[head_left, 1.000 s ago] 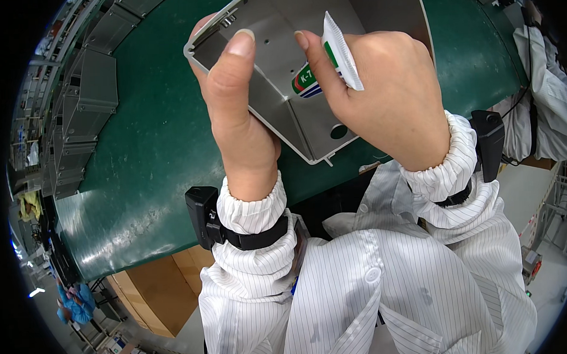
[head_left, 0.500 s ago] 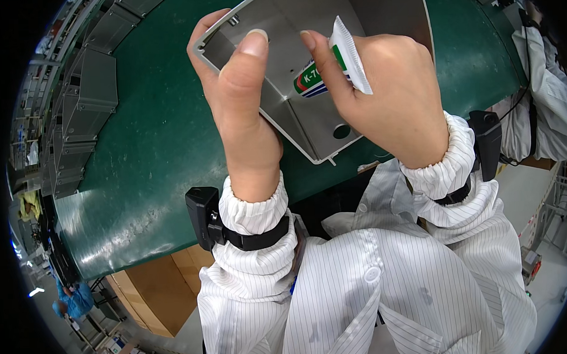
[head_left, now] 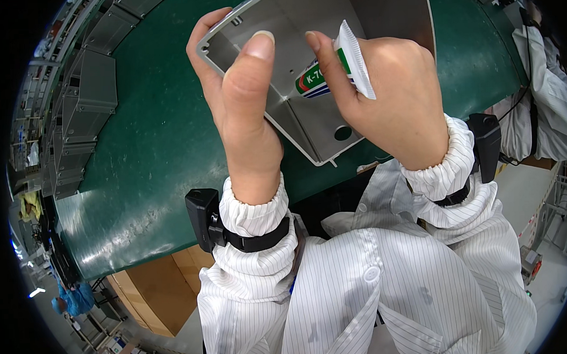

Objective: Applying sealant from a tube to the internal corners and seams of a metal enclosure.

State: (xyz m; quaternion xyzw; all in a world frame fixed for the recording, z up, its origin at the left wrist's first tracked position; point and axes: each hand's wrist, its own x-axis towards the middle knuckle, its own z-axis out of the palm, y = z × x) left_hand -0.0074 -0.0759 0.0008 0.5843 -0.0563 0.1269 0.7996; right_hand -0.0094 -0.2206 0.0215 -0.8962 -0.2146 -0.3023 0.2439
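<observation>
A grey metal box (head_left: pixel 316 129), open on the side facing me, is tilted over the green table. My left hand (head_left: pixel 240 94) grips its left wall, thumb on the near side and fingers wrapped behind the edge. In my right hand (head_left: pixel 387 92) is a white, green and red glue tube (head_left: pixel 312 80), its flat crimped end sticking up between thumb and fist. The tube points down into the box's interior; its nozzle is hidden. A round hole shows in the wall near the box's lower corner.
The green table (head_left: pixel 152 163) curves around in front of me. Several grey metal boxes (head_left: pixel 90 84) stand along its left edge. Below the table is a cardboard box (head_left: pixel 156 290). At the right a person in a white striped sleeve (head_left: pixel 552 105) is close by.
The box and my left hand have shifted slightly to the right. My right hand with the glue tube has moved a little down and right. Both grips stay the same.
</observation>
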